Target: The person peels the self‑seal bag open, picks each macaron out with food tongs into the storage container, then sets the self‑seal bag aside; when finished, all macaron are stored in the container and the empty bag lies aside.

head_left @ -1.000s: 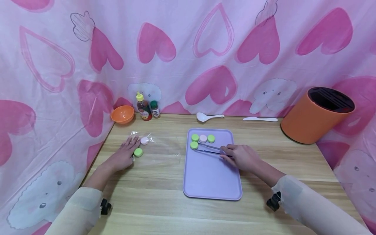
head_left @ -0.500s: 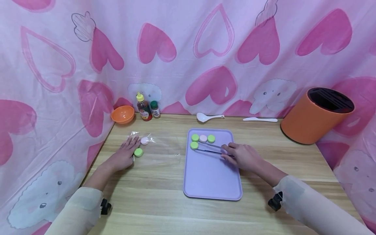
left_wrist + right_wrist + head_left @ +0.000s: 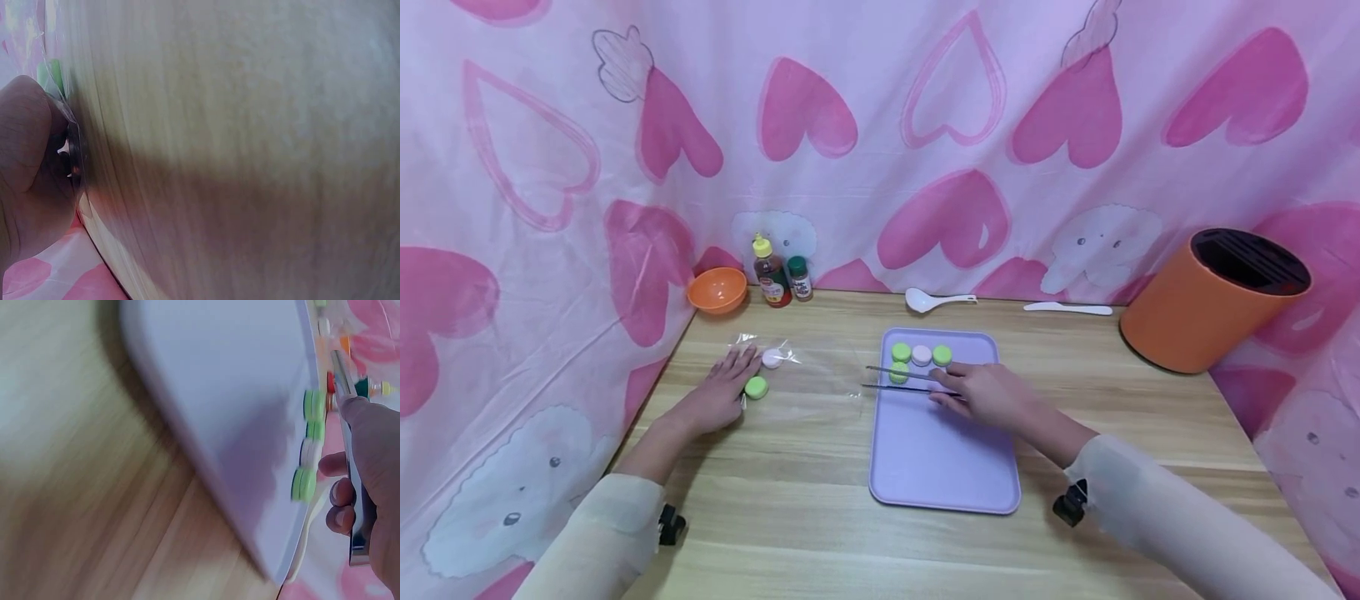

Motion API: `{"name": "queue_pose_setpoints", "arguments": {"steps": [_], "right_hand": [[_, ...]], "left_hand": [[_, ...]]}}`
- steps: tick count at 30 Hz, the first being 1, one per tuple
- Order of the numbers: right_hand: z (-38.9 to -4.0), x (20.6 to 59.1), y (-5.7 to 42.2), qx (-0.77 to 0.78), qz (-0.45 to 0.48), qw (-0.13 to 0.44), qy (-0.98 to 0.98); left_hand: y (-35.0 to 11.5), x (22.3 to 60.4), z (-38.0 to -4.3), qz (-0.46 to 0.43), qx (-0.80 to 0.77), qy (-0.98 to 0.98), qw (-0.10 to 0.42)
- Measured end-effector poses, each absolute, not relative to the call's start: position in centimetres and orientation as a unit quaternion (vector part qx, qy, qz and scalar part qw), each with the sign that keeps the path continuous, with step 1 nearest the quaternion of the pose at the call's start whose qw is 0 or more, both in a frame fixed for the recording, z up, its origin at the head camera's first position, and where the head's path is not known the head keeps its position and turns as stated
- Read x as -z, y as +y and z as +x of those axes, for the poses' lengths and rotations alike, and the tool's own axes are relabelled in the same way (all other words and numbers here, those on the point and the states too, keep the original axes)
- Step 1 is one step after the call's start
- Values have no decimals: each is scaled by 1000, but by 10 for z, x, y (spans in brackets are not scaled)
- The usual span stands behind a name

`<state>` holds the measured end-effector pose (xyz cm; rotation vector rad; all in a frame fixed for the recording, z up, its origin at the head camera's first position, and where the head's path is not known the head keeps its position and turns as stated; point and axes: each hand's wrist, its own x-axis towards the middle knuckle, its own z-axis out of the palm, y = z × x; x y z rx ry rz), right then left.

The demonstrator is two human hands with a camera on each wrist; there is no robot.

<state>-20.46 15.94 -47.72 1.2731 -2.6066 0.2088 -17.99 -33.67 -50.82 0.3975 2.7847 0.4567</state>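
Left hand [image 3: 724,392] lies with fingers outstretched on a clear plastic bag [image 3: 820,379], pressing it at its left end. Just beyond its fingertips, a pale pink macaron [image 3: 771,358]; beside it on the right, a green macaron [image 3: 756,387], both at the bag (inside or under the film, can't tell which).

Right hand [image 3: 992,398] grips metal tongs [image 3: 361,540], thumb and fingers round them; the tongs' arms stand apart, tips past the left edge of a lilac tray [image 3: 943,458], near the bag's right end. Tray is under the right hand, macarons at its far end: green [image 3: 901,352], pink [image 3: 921,355], green [image 3: 942,355] in a row, another green [image 3: 898,372] in front of the left one, below the tongs' arms in the head view.

Beyond left hand on the desk [image 3: 775,517]: orange bowl [image 3: 717,290], yellow-capped bottle [image 3: 772,282], green-capped jar [image 3: 801,280]. Beyond right hand: white spoon [image 3: 921,301], white knife [image 3: 1067,308]. Right of it, well apart: orange holder [image 3: 1202,304], black slotted top.
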Motion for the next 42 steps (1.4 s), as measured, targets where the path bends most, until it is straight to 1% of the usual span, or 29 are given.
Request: {"name": "queue_pose_setpoints", "arguments": {"steps": [2, 7, 11, 15, 20, 30, 34, 42], "right_hand": [[-207, 479, 150, -74, 453, 127, -879], [-209, 481, 127, -69, 481, 133, -864], [-210, 482, 110, -61, 487, 129, -862], [-212, 482, 93, -57, 485, 109, -866], [-215, 484, 72, -60, 469, 80, -878], [-217, 491, 33, -64, 428, 46, -900], [-218, 492, 19, -67, 407, 43, -910], [-221, 490, -3, -65, 385, 60, -919]], "left_hand": [[-336, 507, -179, 141, -158, 967, 142], [-336, 506, -179, 145, -158, 967, 136], [-337, 508, -180, 145, -155, 968, 135], [-338, 509, -181, 144, -153, 969, 133], [-339, 509, -181, 144, -155, 969, 131], [-338, 510, -180, 150, -157, 967, 130], [-338, 510, -180, 149, -156, 968, 131], [-337, 509, -180, 148, -154, 968, 132]]}}
